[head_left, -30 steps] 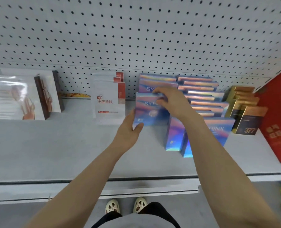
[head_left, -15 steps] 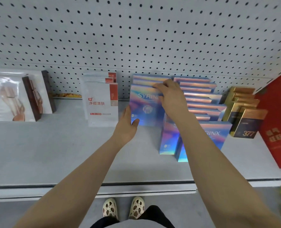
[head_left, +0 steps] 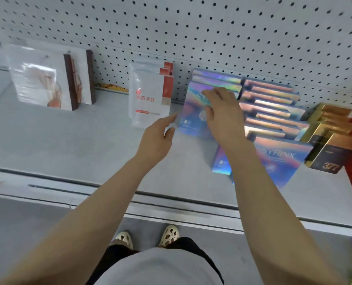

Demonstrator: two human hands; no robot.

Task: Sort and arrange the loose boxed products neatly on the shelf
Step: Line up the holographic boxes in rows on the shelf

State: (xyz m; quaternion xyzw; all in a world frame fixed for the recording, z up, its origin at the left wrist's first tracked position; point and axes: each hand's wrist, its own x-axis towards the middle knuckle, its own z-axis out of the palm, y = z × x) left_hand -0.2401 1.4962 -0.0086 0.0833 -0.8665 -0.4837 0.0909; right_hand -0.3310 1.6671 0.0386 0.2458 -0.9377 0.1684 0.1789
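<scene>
Fingers of my right hand lie spread and fairly straight over the face and top edge of the front holographic box, steadying it; I can't tell whether the thumb hooks behind it. My left hand is open too, fingertips reaching toward that box's left edge, just short of it or barely touching (blur hides which).

The box stands upright at the front of a short row of its kind, near the pegboard, on the shelf. Risk one, I judge: with only flat fingers on it, a nudge from my left could tip it forward or skew it out of line.

Risk two: my right forearm passes right over the loose SYRINX boxes leaning nearer the shelf lip; dragging the arm back could knock them off. The white sachet pack stands just beside on the left, so too wide a push could topple it.
</scene>
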